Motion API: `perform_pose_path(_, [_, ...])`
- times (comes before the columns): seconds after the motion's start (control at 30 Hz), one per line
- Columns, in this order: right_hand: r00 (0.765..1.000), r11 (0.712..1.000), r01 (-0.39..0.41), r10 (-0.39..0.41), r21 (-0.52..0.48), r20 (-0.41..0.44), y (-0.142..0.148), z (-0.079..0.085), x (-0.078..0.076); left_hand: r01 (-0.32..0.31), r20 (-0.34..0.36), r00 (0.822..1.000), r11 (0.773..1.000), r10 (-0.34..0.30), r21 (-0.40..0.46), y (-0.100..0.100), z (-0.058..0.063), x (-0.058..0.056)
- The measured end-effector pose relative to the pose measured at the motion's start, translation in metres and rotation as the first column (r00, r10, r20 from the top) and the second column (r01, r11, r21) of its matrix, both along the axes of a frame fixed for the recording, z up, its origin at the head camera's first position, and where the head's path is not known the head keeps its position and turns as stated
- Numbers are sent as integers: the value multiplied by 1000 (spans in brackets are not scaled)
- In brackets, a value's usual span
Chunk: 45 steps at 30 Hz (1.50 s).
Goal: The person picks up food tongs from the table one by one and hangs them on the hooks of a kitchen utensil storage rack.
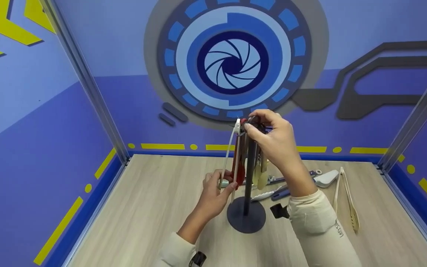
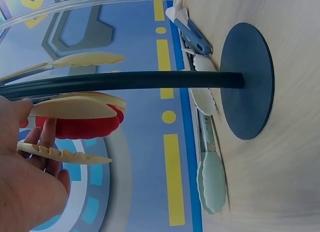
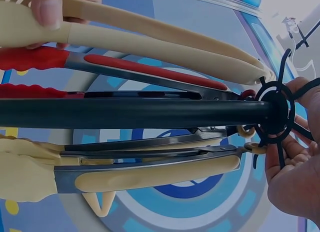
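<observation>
A black stand with a round base [image 1: 246,218] and an upright pole [image 3: 125,113] carries a ring of hooks [image 3: 277,112] at its top. My right hand [image 1: 277,139] grips this top, fingers and thumb around the hooks. Lower down, my left hand [image 1: 212,193] pinches the arms of cream tongs [image 3: 165,48], thumb on one arm and fingers by the other. Their hinged end is at a hook; I cannot tell whether it is hung there. Beside them hang red-tipped tongs [image 3: 155,72]. Beige tongs [image 3: 160,174] hang on the pole's other side.
On the wooden table, another pair of cream tongs [image 1: 353,211] lies open at the right. Behind the stand are a white-headed utensil [image 1: 326,178], a blue handle [image 2: 196,39] and pale green tongs [image 2: 211,184]. Patterned walls and metal posts [image 1: 96,92] enclose the table.
</observation>
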State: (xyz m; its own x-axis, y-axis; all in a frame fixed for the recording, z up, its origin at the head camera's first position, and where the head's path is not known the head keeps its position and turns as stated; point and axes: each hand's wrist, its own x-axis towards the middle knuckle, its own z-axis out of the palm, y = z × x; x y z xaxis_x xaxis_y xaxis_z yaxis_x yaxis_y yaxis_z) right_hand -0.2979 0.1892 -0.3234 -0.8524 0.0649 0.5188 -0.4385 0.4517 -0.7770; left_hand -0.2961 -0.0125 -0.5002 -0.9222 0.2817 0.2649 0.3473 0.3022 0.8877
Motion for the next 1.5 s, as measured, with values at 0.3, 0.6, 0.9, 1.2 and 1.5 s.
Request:
perform_pose_path(0.3, [1000, 1000, -16, 16, 4, -11, -2, -1, -1, -51, -32, 998, 999, 51, 19, -2, -2, -1])
perform_pose_path(0.6, [998, 997, -54, 55, 54, -32, 5, -2, -3, -104, -64, 993, 995, 103, -9, -6, -6, 2])
perform_pose_path(0.9, [985, 994, -87, 95, 61, -147, 23, -5, -4, -99, -68, 993, 995, 100, 5, -16, -5, 9])
perform_pose_path(1.2, [945, 995, -17, -16, -96, -326, 61, -37, 3, -112, -70, 991, 994, 113, 17, -30, -5, 15])
perform_pose_path(1.5, [980, 988, 54, -80, -148, -182, 97, -70, 11, -89, -244, 964, 993, 104, 73, -37, 25, 15])
